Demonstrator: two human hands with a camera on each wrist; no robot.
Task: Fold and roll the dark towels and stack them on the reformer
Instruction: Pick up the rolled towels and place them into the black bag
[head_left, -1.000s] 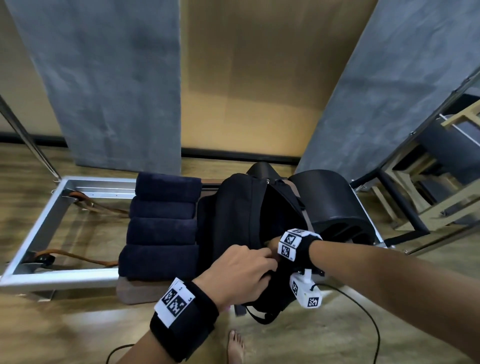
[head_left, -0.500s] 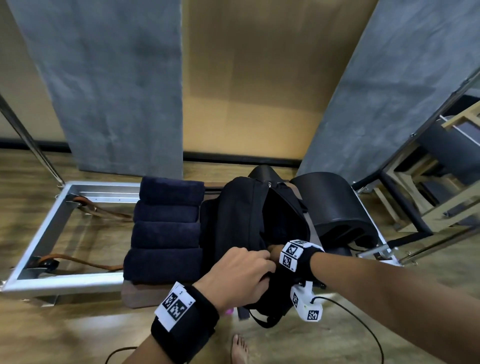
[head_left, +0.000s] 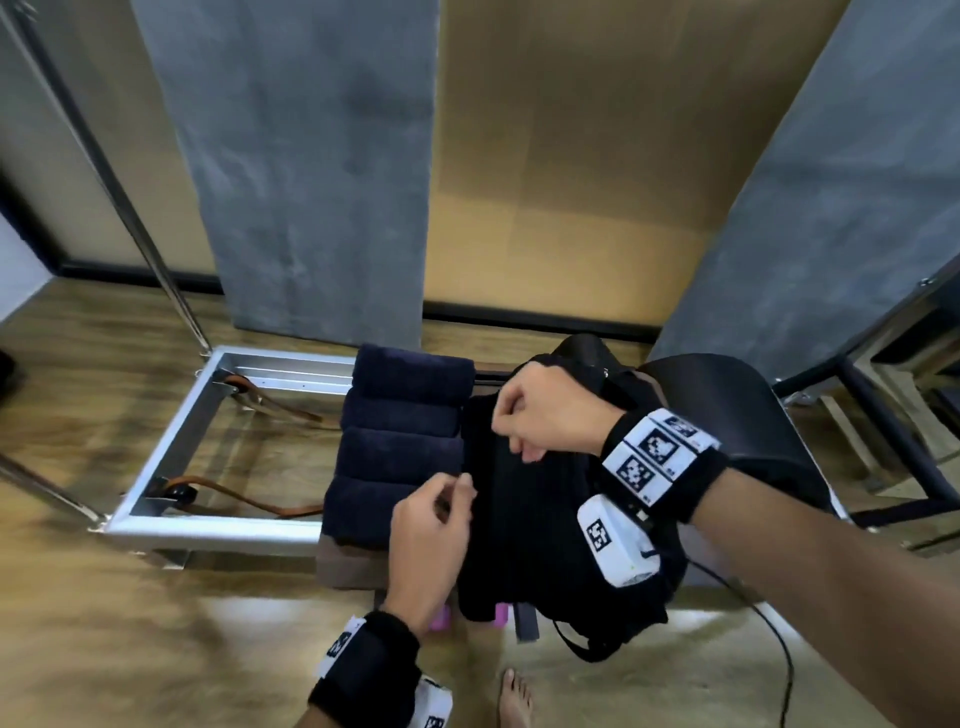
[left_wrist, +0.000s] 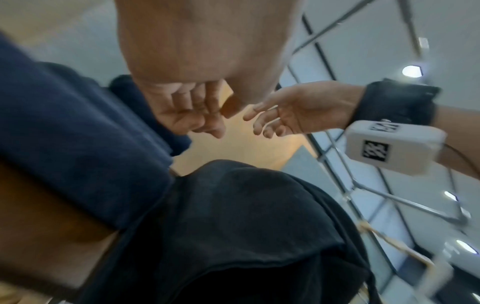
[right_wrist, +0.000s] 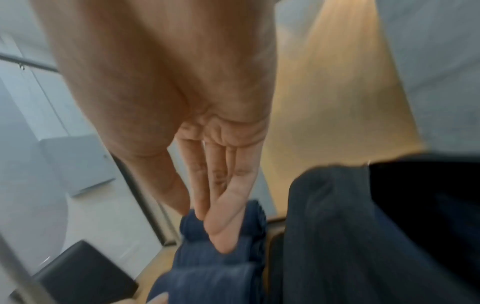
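Observation:
Several rolled dark navy towels (head_left: 405, 436) lie side by side on the wooden end of the reformer (head_left: 353, 561). A black backpack (head_left: 530, 525) stands right of them, touching the row. My left hand (head_left: 452, 499) hovers over the backpack's left edge beside the nearest roll, fingers loosely curled (left_wrist: 197, 115) and holding nothing. My right hand (head_left: 519, 415) hangs over the top of the backpack; the right wrist view shows its fingers (right_wrist: 223, 185) nearly straight and empty, above the towels (right_wrist: 215, 273).
The reformer's silver frame (head_left: 171, 447) with brown straps (head_left: 249, 499) extends left over the wood floor. A black arc barrel (head_left: 727, 415) stands right of the backpack. My bare foot (head_left: 514, 696), something pink (head_left: 441, 618) and a cable (head_left: 779, 639) are on the floor near me.
Both hands have let go of the backpack's near side. The right hand has moved up and away over its top, and the left hand has drawn left toward the towels.

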